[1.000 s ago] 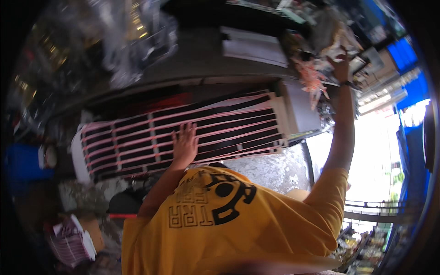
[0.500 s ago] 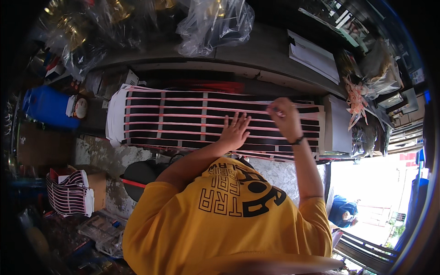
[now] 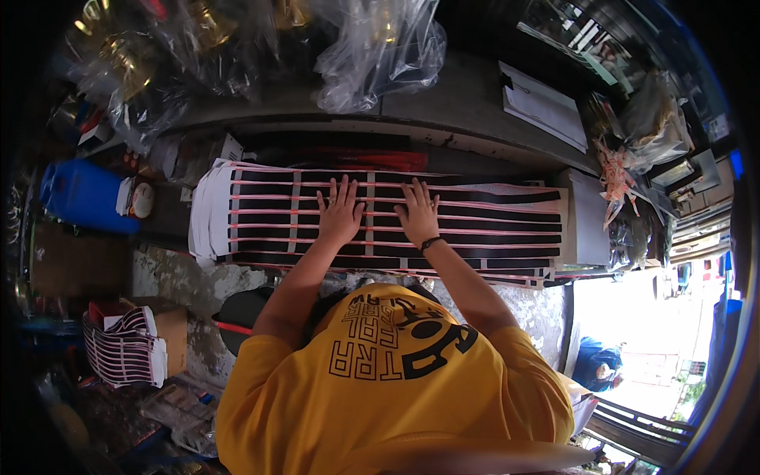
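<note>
A long stack of sheets (image 3: 491, 229) with black bands and thin pinkish lines lies across the bench. My left hand (image 3: 340, 212) rests flat on its middle, fingers spread and pointing away from me. To the right, my right hand (image 3: 419, 212) also lies on the top sheet with its fingers apart, a dark band round the wrist. Neither hand grips anything. At the far right of the stack the upper black band ripples. White sheet ends (image 3: 210, 214) stick out on the left.
A blue container (image 3: 83, 194) stands at the left, above a box with more striped sheets (image 3: 127, 348). Clear plastic bags (image 3: 380, 63) hang over the far shelf, where a white clipboard (image 3: 545, 107) lies. A person in blue (image 3: 595, 364) is outside at the right.
My right hand has come down from its closed, raised pose and moved left onto the sheet, fingers now apart. My left hand has slid to the left and farther away.
</note>
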Tool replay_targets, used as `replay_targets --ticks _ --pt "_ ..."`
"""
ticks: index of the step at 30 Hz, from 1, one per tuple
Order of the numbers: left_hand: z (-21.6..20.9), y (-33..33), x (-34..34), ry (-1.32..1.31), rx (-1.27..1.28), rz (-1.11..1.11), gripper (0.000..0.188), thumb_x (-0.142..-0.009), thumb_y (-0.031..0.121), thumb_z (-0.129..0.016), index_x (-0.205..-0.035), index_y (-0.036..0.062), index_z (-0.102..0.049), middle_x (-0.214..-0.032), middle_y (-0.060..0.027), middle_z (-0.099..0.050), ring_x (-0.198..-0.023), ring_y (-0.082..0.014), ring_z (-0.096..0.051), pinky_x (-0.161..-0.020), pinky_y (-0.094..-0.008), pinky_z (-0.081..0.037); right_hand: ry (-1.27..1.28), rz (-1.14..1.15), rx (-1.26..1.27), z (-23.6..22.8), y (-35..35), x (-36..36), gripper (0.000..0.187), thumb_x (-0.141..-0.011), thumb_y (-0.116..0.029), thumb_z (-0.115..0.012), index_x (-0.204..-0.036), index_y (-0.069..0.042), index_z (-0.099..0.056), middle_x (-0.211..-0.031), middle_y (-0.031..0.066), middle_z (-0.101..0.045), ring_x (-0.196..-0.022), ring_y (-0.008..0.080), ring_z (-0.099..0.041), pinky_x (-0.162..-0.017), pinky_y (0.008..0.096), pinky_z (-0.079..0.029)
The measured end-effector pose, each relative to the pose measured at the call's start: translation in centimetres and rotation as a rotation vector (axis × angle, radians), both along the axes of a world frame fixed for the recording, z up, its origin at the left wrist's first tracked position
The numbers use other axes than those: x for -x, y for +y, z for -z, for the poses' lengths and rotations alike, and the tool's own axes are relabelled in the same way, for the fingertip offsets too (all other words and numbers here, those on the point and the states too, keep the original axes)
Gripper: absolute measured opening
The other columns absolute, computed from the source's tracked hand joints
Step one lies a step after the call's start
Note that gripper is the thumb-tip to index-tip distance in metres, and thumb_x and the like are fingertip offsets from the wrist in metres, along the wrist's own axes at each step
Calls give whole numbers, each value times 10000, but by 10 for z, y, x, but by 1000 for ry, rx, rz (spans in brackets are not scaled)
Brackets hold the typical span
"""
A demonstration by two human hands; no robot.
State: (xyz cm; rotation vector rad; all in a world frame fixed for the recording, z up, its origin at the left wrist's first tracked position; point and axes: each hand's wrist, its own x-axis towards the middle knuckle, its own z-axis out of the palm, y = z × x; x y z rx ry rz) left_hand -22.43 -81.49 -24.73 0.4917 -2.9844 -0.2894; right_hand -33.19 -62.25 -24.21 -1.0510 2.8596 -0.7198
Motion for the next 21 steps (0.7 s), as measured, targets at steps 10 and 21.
replay_targets --ticks 10,21 --pt "12 27 12 78 5 94 604 -1000 412 -401 -1520 128 -284 -1601 -130 -216 -1481 -387 -154 -1138 -662 -125 83 99 -97 9 40 -18 586 -942 -391 -559 -1452 -144 -412 -1540 133 -338 -1453 335 -260 -1160 610 -145" --pt "10 47 22 145 -46 73 586 -1000 392 -406 -1505 107 -321 -1576 -126 -268 -1459 -371 -219 -1118 -682 -132 234 134 113 -16 25 8 346 -835 -196 -661 -1168 -104 -640 -1234 114 -581 -1159 342 -525 -1001 522 -405"
